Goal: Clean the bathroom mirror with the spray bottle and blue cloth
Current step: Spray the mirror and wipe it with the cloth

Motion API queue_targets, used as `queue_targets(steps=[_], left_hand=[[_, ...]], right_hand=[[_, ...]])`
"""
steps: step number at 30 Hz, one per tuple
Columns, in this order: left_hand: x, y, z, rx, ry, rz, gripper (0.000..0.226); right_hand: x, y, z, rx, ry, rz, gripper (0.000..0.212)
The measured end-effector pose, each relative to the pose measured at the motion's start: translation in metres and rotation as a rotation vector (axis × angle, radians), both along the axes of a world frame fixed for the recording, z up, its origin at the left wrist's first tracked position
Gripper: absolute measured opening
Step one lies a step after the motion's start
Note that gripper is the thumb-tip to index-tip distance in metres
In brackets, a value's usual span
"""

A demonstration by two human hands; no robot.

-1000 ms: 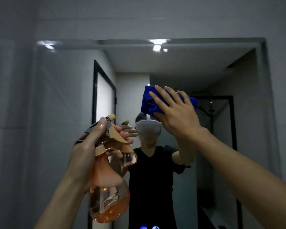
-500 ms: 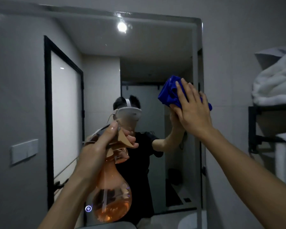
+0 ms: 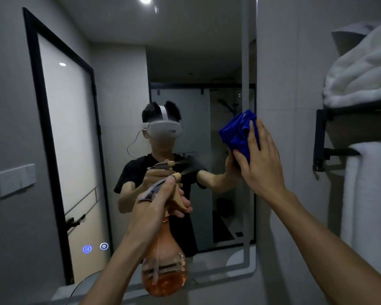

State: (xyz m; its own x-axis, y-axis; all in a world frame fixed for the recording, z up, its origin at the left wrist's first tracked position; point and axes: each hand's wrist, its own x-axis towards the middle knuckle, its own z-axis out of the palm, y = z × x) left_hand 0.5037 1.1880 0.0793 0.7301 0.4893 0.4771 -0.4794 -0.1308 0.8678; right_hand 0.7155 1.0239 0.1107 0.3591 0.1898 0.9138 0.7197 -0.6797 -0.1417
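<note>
The mirror fills the wall in front of you, its right edge running down beside your right hand. You are mid-step, wetting and wiping at once. Your left hand grips the spray bottle by its neck, fingers curled on the trigger, nozzle aimed at the glass with a faint mist leaving it. Your right hand, fingers straight, presses the blue cloth flat against the glass at the mirror's right edge, about head height. Next, I judge, you should ease off the trigger and sweep the cloth leftward and down through the misted patch, keeping the palm flat.
</note>
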Motion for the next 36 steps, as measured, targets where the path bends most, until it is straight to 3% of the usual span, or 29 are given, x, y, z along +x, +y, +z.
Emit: queue_targets(steps=[8, 15, 20, 24, 28, 33, 36], left_hand=[[-0.004, 0.005, -0.014, -0.044, -0.029, -0.023, 0.04], [-0.023, 0.01, 0.004, -0.068, -0.115, -0.047, 0.04], [-0.032, 0.006, 0.017, -0.122, -0.16, -0.099, 0.036], [-0.039, 0.008, 0.018, -0.169, -0.149, -0.107, 0.037], [-0.045, 0.013, 0.016, -0.154, -0.117, -0.088, 0.039], [-0.053, 0.016, 0.013, -0.096, -0.129, -0.062, 0.04], [-0.055, 0.02, 0.013, -0.057, -0.135, -0.026, 0.041]], right_hand=[[0.004, 0.004, -0.01, 0.043, -0.01, 0.052, 0.069], [-0.018, 0.056, 0.025, 0.176, -0.09, -0.125, 0.067], [-0.052, 0.097, -0.028, -0.066, -0.32, -0.014, 0.068], [-0.026, 0.065, -0.106, -0.3, -0.474, 0.011, 0.065], [0.004, 0.026, -0.097, -0.102, -0.308, -0.06, 0.067], [0.002, 0.041, 0.019, 0.336, -0.089, -0.127, 0.061], [-0.019, 0.073, 0.053, 0.363, -0.112, -0.196, 0.063]])
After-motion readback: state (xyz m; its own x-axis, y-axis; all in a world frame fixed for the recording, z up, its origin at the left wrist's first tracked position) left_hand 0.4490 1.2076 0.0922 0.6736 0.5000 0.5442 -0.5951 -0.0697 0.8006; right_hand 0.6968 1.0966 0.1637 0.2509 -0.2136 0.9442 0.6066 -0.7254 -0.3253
